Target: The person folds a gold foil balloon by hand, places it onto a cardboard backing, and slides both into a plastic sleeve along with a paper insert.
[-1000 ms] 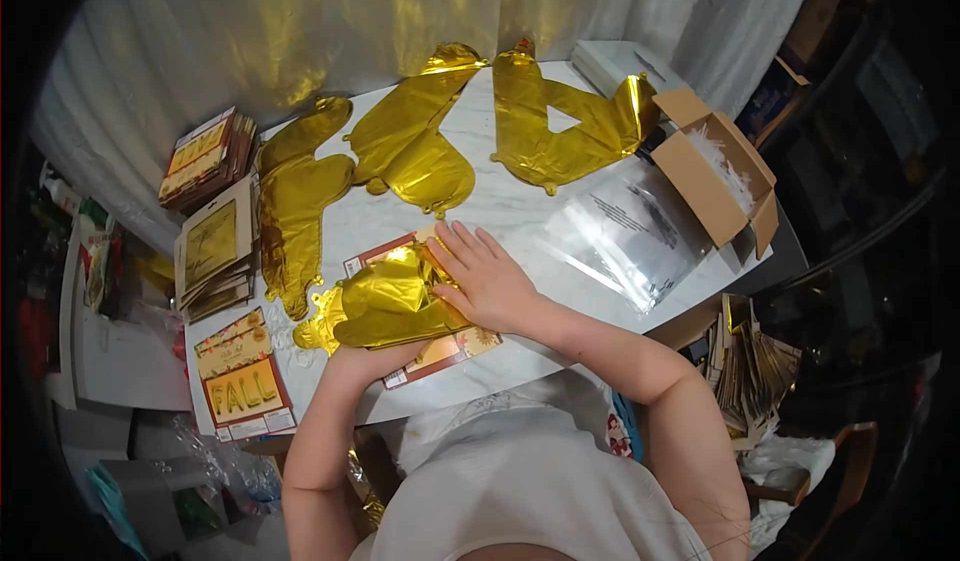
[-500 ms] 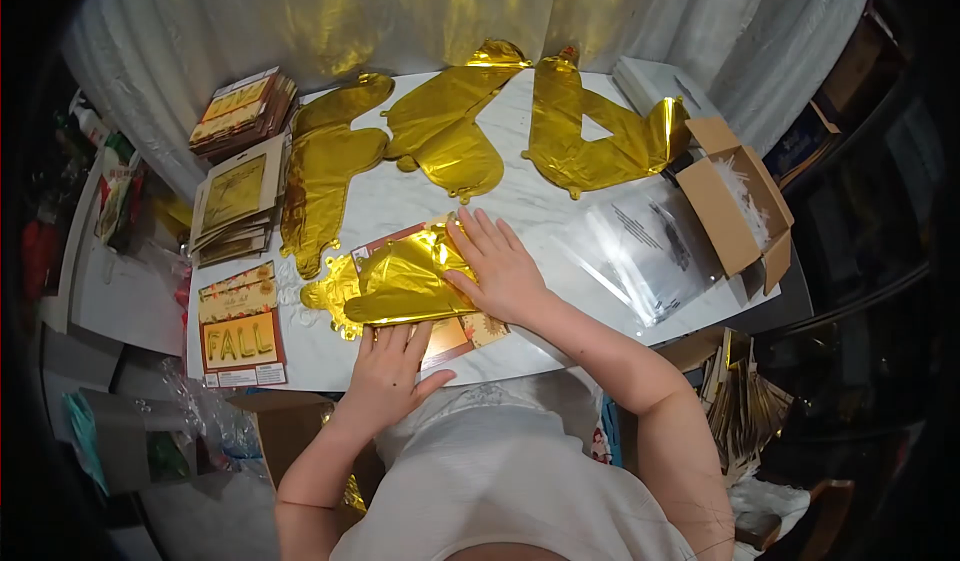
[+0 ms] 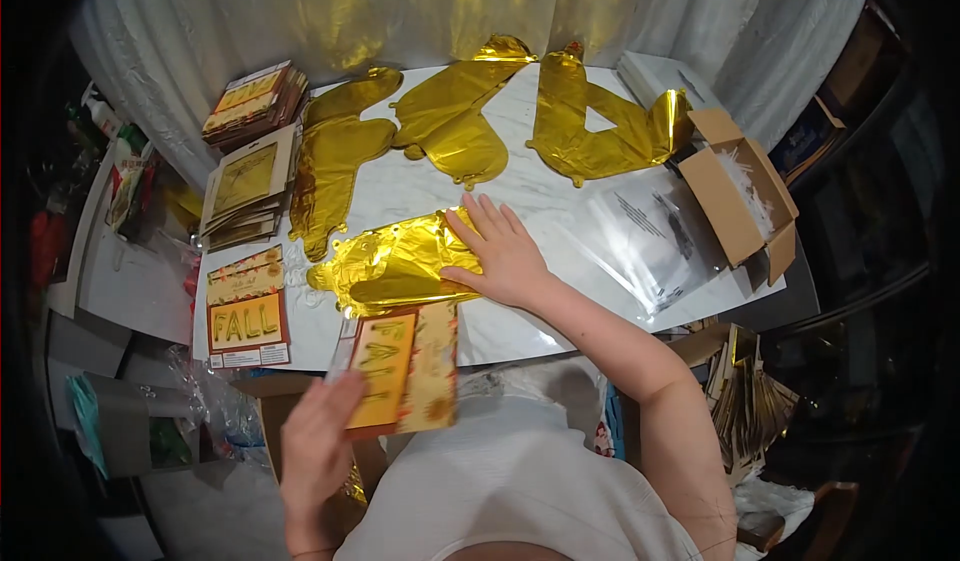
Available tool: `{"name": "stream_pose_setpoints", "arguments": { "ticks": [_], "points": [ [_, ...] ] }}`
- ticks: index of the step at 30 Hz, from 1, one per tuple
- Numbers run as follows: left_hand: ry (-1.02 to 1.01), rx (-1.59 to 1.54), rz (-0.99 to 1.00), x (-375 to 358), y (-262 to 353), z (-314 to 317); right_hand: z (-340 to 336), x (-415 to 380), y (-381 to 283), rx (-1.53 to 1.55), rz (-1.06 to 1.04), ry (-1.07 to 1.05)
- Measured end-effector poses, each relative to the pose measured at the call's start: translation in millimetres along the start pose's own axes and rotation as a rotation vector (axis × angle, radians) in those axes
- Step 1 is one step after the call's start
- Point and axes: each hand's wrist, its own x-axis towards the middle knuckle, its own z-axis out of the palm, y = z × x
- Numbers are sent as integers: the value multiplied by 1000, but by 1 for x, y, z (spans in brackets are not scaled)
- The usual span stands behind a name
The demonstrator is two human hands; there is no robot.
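My left hand [image 3: 322, 431] grips the lower edge of a printed FALL card [image 3: 405, 369], which hangs in front of the table's near edge, turned sideways. Flat on a folded gold foil balloon [image 3: 400, 261] rests my right hand [image 3: 500, 253], its fingers spread over the right end of the foil. A second FALL card [image 3: 248, 319] lies at the left of the table. Behind the folded foil, three gold foil pieces are laid out: one at the left [image 3: 335, 156], one in the middle [image 3: 450, 126], one at the right [image 3: 590, 126].
Stacked cards [image 3: 255, 106] and card sleeves [image 3: 248, 191] line the table's left side. At the right are clear plastic bags [image 3: 650, 241] and an open cardboard box [image 3: 728, 201] with white strips. Below the table's right side stand more folded gold pieces [image 3: 745, 401].
The FALL card that lay under the folded foil has come out towards me in my left hand and is turned. My right hand has stayed on the foil.
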Motion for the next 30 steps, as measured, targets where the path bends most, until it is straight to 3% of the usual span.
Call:
{"name": "stream_pose_setpoints", "arguments": {
  "ticks": [2, 4, 5, 7, 8, 10, 12, 14, 15, 16, 18, 19, 20, 22, 25, 30],
  "points": [
    [439, -71, -82, -17, -4, -10, -2, 0, -1, -8, -15, -17],
    [752, -186, -88, -6, -9, -4, -2, 2, 1, -19, -26, -10],
    [892, -642, -220, 4, 3, 15, 0, 1, 0, -24, -29, -7],
    [828, -580, -66, 30, -23, 37, 1, 1, -2, -45, -36, -15],
    [620, -371, 4, 50, -29, 35, 0, 1, -1, -66, -37, -20],
    [426, -416, 3, 102, -4, 31, -8, 0, -1, -132, -64, -13],
    [375, -280, 51, 126, -19, 59, -6, -3, -1, -193, -90, -10],
    [90, 135, -17, 143, -31, 80, 12, 0, 5, 1420, 249, -59],
    [92, 148, -3, 142, -42, 98, 18, 0, 9, 2222, 432, -89],
    [105, 140, -8, 141, -44, 99, 20, -2, 12, 2209, 431, -102],
    [128, 135, -4, 139, -46, 103, 19, -5, 21, 1149, 354, 54],
    [135, 125, -3, 138, -45, 102, -3, -3, 18, 625, 209, 225],
    [159, 102, -24, 137, -45, 103, -12, -3, 27, 608, 187, 198],
    [156, 99, 3, 136, -47, 104, -33, 2, 40, 1491, 630, 170],
    [147, 142, 1, 136, -51, 107, -60, 5, 3, 1318, 565, 192],
    [134, 2, 8, 131, -52, 94, -53, 16, 49, 1160, 492, 103]
  ]
}}
